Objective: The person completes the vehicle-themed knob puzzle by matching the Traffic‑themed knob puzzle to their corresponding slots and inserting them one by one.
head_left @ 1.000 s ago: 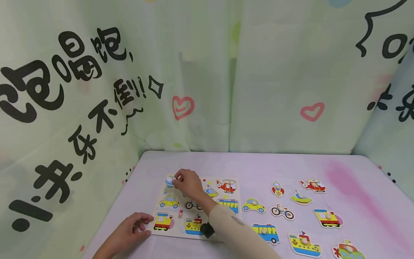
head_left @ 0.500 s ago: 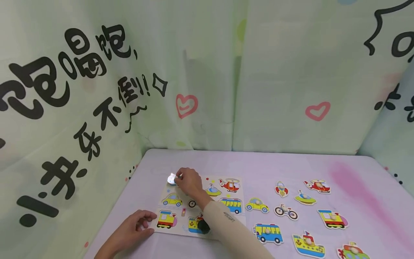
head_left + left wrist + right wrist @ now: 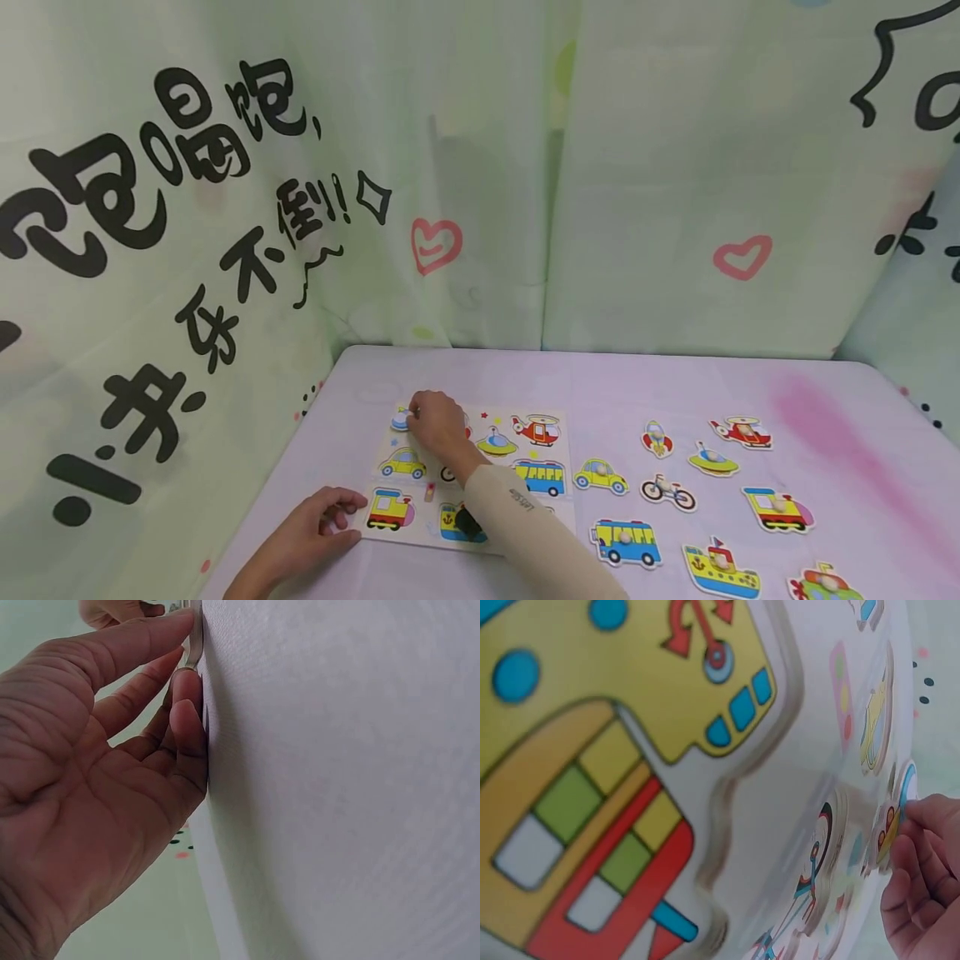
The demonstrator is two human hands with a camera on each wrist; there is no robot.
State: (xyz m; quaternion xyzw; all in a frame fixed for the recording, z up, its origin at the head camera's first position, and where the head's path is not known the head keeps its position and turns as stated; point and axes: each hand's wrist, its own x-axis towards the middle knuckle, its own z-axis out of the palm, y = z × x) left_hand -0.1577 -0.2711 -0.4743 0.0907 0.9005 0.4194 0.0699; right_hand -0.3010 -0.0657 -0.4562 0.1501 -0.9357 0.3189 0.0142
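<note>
- The blue-and-white puzzle piece point(image 3: 401, 419) could end up askew on the puzzle board point(image 3: 423, 531); the likely cause would be a slight turn or offset against its recess, since the fingers cover part of the outline.
- A push on a misaligned edge could slide the board across the worktop point(image 3: 600, 387); the left-hand grip point(image 3: 318, 521) should lessen that, its loosely bent fingers and thumb resting against the near-left edge rather than wrapped round it.
- The dark device point(image 3: 468, 522) by the right sleeve point(image 3: 525, 525) sits over the ship picture point(image 3: 450, 523); too low a wrist might knock the board.
- The right-hand grip point(image 3: 442, 425) pinches the piece between thumb and finger; the piece shows to the left of the fingertips, at the board's far-left corner, beyond the yellow car picture point(image 3: 402, 463); whether it lies flat in its recess or just above, I cannot tell.
- The yellow car piece point(image 3: 600, 476) and bicycle piece point(image 3: 667, 493) lie right of the board, well apart from that grip.
</note>
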